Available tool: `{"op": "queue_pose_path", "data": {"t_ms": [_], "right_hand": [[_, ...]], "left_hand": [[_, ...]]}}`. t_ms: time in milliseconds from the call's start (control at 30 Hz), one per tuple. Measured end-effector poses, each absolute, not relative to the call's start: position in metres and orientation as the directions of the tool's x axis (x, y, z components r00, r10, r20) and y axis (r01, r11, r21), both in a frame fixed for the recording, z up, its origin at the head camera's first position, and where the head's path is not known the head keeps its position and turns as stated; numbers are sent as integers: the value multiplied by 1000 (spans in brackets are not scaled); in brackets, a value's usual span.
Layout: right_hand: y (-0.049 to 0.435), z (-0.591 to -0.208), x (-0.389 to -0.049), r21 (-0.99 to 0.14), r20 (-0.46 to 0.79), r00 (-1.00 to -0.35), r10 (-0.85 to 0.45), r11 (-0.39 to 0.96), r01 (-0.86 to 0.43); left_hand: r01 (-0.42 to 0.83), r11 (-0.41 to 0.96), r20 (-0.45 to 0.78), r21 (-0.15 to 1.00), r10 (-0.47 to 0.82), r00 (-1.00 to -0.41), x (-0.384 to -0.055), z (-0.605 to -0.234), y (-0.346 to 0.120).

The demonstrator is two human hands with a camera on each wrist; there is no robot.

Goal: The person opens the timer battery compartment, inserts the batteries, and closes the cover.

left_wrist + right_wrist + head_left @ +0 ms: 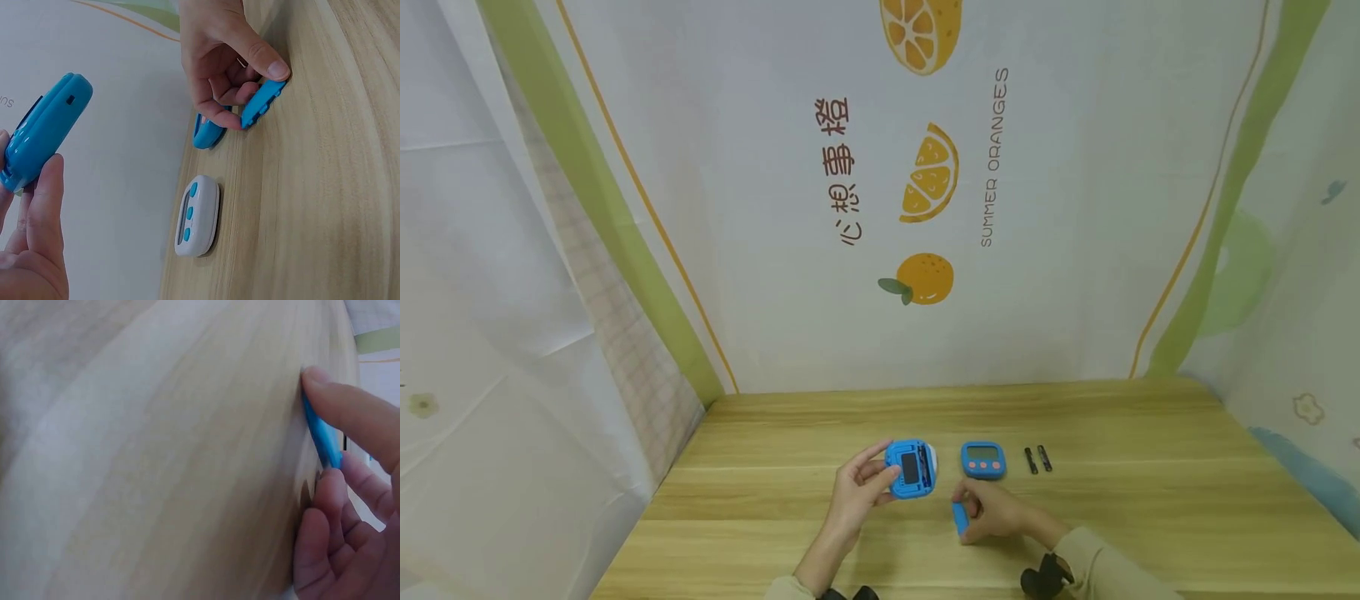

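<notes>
My left hand [853,493] holds up a blue digital timer [910,469], its back turned to the head view. That back has a black rectangle and an uncovered battery slot with dark contents. Over to the right, my right hand [996,508] pinches a thin blue battery cover [960,518] between thumb and fingers, low over the table. The left wrist view shows small tabs along the edge of this cover [264,103]. Behind the right hand lies a second blue timer [983,459] with pink buttons, screen up.
Two black batteries [1044,457] lie on the wooden table [760,467] to the right of the second timer. A white timer [200,215] with blue buttons rests on the table, mostly hidden in the head view behind the held timer. A printed curtain [1060,317] hangs behind the table.
</notes>
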State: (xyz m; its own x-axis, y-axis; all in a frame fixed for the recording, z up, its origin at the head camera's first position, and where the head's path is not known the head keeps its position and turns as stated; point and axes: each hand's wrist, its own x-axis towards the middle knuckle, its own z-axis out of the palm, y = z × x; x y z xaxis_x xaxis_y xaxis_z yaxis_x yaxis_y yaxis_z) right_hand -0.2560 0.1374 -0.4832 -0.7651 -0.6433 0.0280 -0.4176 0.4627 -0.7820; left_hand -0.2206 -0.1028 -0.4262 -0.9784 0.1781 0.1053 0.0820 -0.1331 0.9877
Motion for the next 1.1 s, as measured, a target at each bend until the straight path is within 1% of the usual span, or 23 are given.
{"op": "queue_pose_path", "data": {"t_ms": [167,500,800,933,1100], "right_hand": [[138,-477,-254,-795,4,-766,-643,463,-393],[142,-474,-254,-838,-26,-745,-667,421,-347],[146,-473,-252,-869,-7,-741,-671,371,-327],[147,-471,-250,-867,35,-737,-675,347,-359],[149,-461,-251,-831,157,-730,-665,310,-462]], "left_hand": [[89,-130,112,987,181,-977,-221,-426,-104],[91,-124,114,988,186,-976,-219,-425,-104],[83,-118,103,990,174,-979,-219,-427,-104],[79,-110,97,991,171,-980,-219,-427,-105],[74,-95,89,993,165,-982,-218,-428,-105]]}}
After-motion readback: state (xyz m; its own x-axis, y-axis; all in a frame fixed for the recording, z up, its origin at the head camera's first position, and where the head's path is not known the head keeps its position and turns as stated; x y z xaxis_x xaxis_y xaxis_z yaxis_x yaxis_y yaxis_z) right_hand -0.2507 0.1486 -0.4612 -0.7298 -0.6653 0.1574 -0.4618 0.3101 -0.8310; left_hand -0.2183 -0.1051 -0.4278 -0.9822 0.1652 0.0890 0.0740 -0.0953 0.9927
